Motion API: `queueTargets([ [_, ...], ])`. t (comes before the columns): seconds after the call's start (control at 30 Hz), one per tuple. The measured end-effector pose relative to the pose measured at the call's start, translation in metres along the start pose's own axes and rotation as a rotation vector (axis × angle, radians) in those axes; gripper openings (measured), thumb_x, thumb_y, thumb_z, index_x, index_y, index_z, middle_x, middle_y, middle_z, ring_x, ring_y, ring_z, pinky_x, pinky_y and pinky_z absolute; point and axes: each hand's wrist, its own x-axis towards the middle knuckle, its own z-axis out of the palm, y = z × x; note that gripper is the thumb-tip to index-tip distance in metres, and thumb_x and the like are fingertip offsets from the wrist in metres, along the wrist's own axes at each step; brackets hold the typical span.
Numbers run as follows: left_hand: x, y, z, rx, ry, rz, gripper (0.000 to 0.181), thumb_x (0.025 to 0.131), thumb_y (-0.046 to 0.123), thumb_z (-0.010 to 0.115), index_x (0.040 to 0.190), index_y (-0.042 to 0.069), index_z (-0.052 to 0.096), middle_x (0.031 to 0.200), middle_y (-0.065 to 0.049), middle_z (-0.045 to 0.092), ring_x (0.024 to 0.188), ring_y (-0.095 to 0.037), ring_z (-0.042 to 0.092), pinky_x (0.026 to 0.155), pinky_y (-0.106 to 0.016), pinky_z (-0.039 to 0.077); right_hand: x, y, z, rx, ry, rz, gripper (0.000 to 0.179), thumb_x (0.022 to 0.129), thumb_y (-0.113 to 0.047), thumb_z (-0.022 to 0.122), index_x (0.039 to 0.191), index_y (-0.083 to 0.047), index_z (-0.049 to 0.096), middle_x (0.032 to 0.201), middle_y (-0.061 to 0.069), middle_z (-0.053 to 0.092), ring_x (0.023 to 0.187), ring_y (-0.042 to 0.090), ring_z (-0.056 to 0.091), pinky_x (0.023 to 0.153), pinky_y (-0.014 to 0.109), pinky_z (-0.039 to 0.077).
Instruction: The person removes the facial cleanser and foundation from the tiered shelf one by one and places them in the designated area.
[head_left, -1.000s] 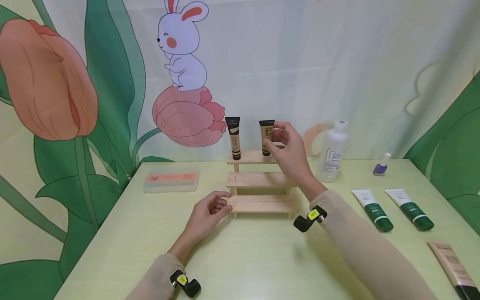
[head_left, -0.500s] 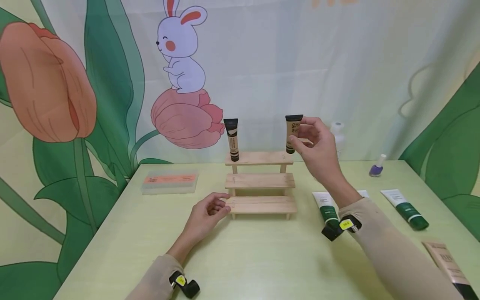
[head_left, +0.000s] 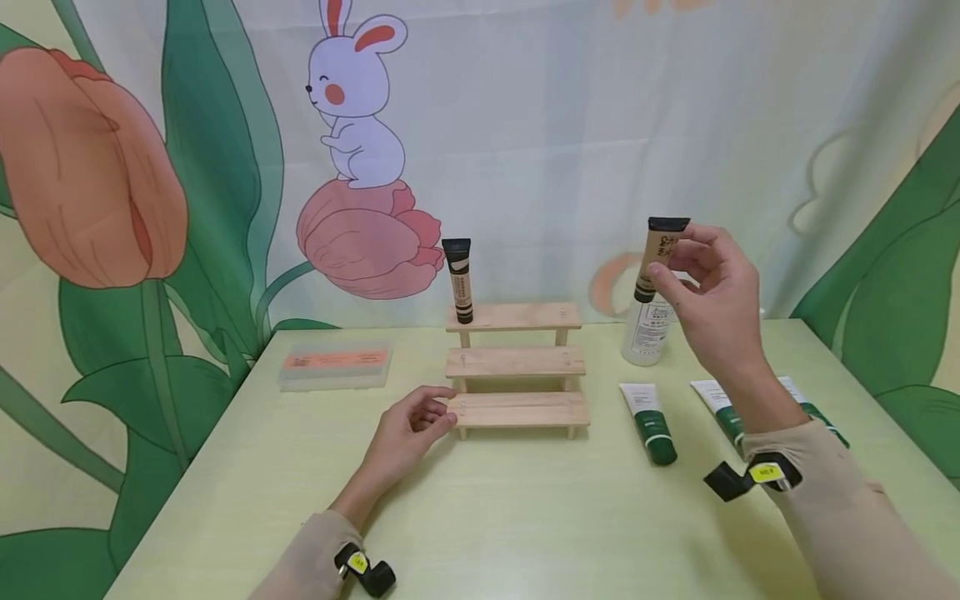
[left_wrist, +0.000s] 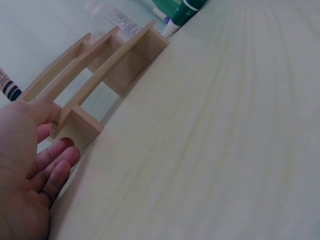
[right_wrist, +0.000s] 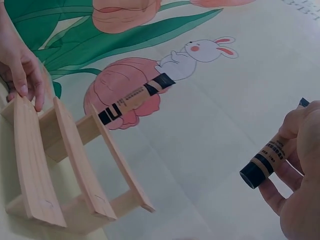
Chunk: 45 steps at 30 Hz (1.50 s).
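Note:
My right hand [head_left: 720, 292] pinches a small tan tube with a black cap [head_left: 660, 258] between thumb and fingers. It is held in the air, cap end down, in front of a white bottle [head_left: 647, 333]. In the right wrist view the same tube [right_wrist: 265, 162] shows its dark cap. My left hand [head_left: 405, 429] holds the left end of the lowest step of a three-step wooden display stand [head_left: 517, 408], thumb and finger at the edge. A similar slim tube [head_left: 461, 283] stands upright at the left of the top step.
Green-and-white tubes [head_left: 651, 425] lie on the table [head_left: 525, 517] right of the stand, two of them partly behind my right forearm. A flat translucent case [head_left: 335, 367] lies to the left. A printed curtain [head_left: 510, 150] hangs behind the table.
My right hand has lifted the small tube off the top step and carried it right, to in front of the bottle. The left hand keeps its place at the stand.

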Motion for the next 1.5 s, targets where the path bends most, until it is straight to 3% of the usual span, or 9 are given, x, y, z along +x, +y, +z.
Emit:
queueTargets([
  [0.1,-0.001,-0.001,0.0,0.0,0.002,0.0,0.032,0.106,0.024,0.08,0.138,0.021,0.076,0.111,-0.007,0.076,0.097,-0.022,0.069,0.085,-0.025,0.056,0.0,-0.004,-0.013,-0.008,0.013,0.01,0.042,0.105,-0.004,0.076,0.145,-0.016,0.066,0.122,-0.003,0.073,0.111,0.016,0.069,0.097,0.018,0.056],
  [0.27,-0.001,-0.001,-0.001,0.007,0.008,0.0,0.032,0.106,0.025,0.08,0.138,0.022,0.076,0.112,-0.007,0.076,0.099,-0.022,0.07,0.086,-0.025,0.056,-0.004,-0.006,-0.039,-0.118,0.047,0.023,0.046,0.106,-0.004,0.075,0.149,-0.018,0.065,0.124,-0.008,0.072,0.113,0.013,0.068,0.098,0.016,0.054],
  [0.47,-0.001,0.001,0.0,-0.011,0.0,-0.006,0.033,0.106,0.023,0.081,0.138,0.02,0.076,0.111,-0.008,0.076,0.097,-0.022,0.069,0.085,-0.025,0.056,-0.024,0.002,-0.078,-0.22,0.1,0.013,0.047,0.103,0.002,0.075,0.147,-0.01,0.066,0.12,-0.009,0.071,0.11,0.008,0.069,0.095,0.01,0.053],
  [0.67,-0.001,0.002,0.0,-0.01,0.001,-0.003,0.033,0.106,0.023,0.081,0.138,0.02,0.076,0.111,-0.007,0.076,0.097,-0.022,0.069,0.085,-0.024,0.056,-0.048,0.01,-0.107,-0.29,0.148,0.081,0.047,0.103,0.004,0.075,0.145,-0.013,0.064,0.115,-0.016,0.069,0.108,0.001,0.066,0.092,0.006,0.048],
  [0.87,-0.001,0.001,0.0,-0.005,0.006,0.003,0.033,0.106,0.025,0.081,0.138,0.02,0.076,0.112,-0.007,0.076,0.099,-0.021,0.07,0.085,-0.025,0.055,-0.07,0.021,-0.12,-0.341,0.141,0.141,0.049,0.105,-0.001,0.075,0.149,-0.017,0.062,0.117,-0.02,0.065,0.109,-0.002,0.063,0.093,0.003,0.046],
  [1.1,0.0,-0.001,0.0,0.001,-0.003,0.001,0.033,0.106,0.025,0.081,0.138,0.021,0.076,0.111,-0.007,0.077,0.096,-0.022,0.07,0.084,-0.025,0.056,-0.092,0.034,-0.132,-0.28,0.137,0.152,0.051,0.102,0.007,0.074,0.145,-0.018,0.063,0.117,-0.017,0.069,0.107,-0.002,0.066,0.09,0.004,0.051],
  [1.33,-0.001,0.002,0.001,-0.007,-0.003,-0.004,0.034,0.106,0.024,0.081,0.139,0.021,0.076,0.111,-0.007,0.076,0.096,-0.022,0.069,0.084,-0.024,0.056,-0.112,0.042,-0.142,-0.283,0.119,0.206,0.051,0.101,0.006,0.076,0.138,-0.027,0.063,0.115,-0.021,0.069,0.102,-0.007,0.066,0.089,0.003,0.05],
  [1.5,-0.001,0.002,0.0,-0.003,0.006,-0.012,0.033,0.105,0.023,0.081,0.138,0.021,0.076,0.111,-0.007,0.076,0.096,-0.021,0.069,0.084,-0.024,0.056,-0.123,0.049,-0.142,-0.256,0.135,0.229,0.052,0.098,0.013,0.077,0.134,-0.024,0.066,0.11,-0.021,0.072,0.098,-0.007,0.069,0.087,0.004,0.052],
])
